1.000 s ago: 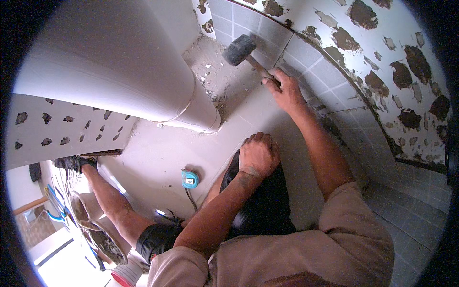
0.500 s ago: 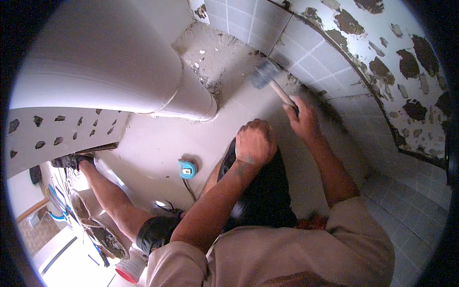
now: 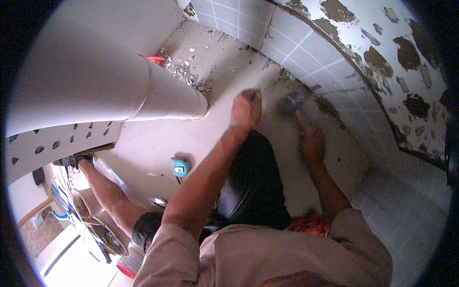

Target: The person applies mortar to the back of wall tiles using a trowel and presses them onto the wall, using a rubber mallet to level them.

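My right hand point(image 3: 313, 143), in dim light at the right, is closed round the light handle of a wooden-handled tool with a broad grey head point(image 3: 290, 102). That head is close to the floor beside the tiled wall; blur hides whether it touches. My left hand point(image 3: 246, 110) is a fist raised just beyond my bent knee point(image 3: 256, 167), fingers curled in. Whatever it may hold is hidden. A turquoise tape measure point(image 3: 180, 167) lies on the floor left of my left forearm.
A thick white pipe point(image 3: 158, 91) crosses the upper left, with rubble point(image 3: 184, 71) behind its end. Grey tiles point(image 3: 306, 57) line the wall at right, below patchy white plaster point(image 3: 382, 62). Cables, a bag point(image 3: 98, 225) and a white bucket point(image 3: 131, 260) stand lower left.
My left fist has lifted off the knee and moved forward. My right hand has come back toward me, bringing the tool's head rightward and nearer. The view has shifted slightly.
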### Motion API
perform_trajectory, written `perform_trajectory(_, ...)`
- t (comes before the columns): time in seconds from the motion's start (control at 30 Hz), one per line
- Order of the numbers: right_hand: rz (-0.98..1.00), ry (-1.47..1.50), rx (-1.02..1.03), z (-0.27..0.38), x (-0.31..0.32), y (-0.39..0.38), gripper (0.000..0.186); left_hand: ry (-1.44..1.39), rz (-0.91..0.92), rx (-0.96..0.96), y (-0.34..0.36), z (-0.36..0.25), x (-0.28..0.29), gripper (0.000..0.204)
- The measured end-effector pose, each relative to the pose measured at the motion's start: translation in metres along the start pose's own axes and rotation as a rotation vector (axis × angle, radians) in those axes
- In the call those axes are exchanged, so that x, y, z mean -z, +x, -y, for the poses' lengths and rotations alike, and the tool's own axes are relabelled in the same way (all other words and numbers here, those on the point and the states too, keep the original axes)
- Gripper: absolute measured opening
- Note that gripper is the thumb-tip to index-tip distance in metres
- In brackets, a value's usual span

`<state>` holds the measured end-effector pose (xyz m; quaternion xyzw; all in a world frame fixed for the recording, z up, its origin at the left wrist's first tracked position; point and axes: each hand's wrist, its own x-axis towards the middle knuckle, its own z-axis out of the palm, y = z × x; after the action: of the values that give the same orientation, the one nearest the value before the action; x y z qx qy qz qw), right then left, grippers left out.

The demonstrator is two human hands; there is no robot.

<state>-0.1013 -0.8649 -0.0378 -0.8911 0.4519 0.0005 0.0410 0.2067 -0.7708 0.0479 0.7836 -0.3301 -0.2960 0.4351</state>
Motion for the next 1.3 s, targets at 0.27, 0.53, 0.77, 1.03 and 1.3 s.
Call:
perform_trajectory(0.27,0.144,0.110,0.139,0.042,0.048,0.015,0.034,-0.701,-0.098,-0.018,0.129,0.035,-0.039,0.030)
perform_trajectory(0.53,0.117,0.112,0.100,0.020,0.032,0.014,0.026,-0.768,-0.117,0.468,0.144,0.000,-0.032,0.022)
perform_trajectory(0.77,0.061,0.180,0.074,0.039,0.045,0.015,0.020,-1.101,-0.129,0.522,0.145,0.011,-0.030,0.019)
perform_trajectory(1.03,0.112,0.159,0.086,0.057,0.067,0.021,0.057,-0.961,-0.126,0.484,0.136,-0.005,-0.024,0.030)
perform_trajectory(1.3,-0.036,0.551,0.221,0.056,0.064,0.026,0.042,-0.333,-0.529,0.052,0.146,-0.028,0.007,0.060)
